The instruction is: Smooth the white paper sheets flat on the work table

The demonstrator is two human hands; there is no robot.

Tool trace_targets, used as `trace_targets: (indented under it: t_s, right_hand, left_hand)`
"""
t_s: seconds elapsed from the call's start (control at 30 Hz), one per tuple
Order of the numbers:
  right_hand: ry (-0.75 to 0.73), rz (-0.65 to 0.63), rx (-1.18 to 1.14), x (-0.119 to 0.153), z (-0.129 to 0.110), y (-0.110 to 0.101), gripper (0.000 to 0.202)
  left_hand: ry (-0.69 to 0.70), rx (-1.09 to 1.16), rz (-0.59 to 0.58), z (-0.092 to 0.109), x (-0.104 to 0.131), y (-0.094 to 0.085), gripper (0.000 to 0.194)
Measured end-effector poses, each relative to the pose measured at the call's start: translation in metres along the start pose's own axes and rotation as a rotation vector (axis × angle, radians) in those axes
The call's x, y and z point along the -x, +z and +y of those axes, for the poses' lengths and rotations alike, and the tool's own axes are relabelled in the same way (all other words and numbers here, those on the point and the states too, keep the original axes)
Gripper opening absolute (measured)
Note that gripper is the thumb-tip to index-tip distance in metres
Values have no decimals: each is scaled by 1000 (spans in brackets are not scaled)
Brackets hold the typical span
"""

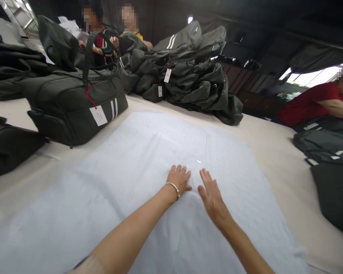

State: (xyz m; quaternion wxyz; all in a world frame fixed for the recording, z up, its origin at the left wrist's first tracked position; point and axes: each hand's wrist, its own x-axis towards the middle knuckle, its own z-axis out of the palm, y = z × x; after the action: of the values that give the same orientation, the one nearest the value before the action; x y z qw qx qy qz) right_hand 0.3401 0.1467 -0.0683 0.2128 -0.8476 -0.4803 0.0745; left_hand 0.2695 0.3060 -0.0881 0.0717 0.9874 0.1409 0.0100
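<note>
The sheet (148,152) is cut off below; it is pale, smooth. Left hand (179,179) and right hand (210,196) lie flat on it, fingers spread.

Both hands, left hand (179,179) and right hand (211,194), lie on the sheet (125,182); duffel bag (74,102) left of it, bag pile (188,72) behind.

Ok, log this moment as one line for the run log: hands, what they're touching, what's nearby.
left hand: flat on white sheet | right hand: flat on the sheet, beside left | nearby: dark duffel bag with tag, upper left on table
</note>
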Motion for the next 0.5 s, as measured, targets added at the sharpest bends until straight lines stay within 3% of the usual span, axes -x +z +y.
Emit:
trace_targets:
  t_s: [0.1,0.2,0.3,0.5]
  right_hand:
    - [-146,-68,127,94,-27,20,64]
    - [-188,-105,214,144,-43,42,69]
    - [-164,-101,254,140,-42,55,66]
    - [-143,-37,308,87,-26,61,64]
  left_hand:
    - [33,0,-24,-2,2,1,72]
    - [49,11,-62,-5,0,5,71]
    - [47,25,-85,-7,-10,8,71]
    - [17,41,-100,-15,-51,5,72]
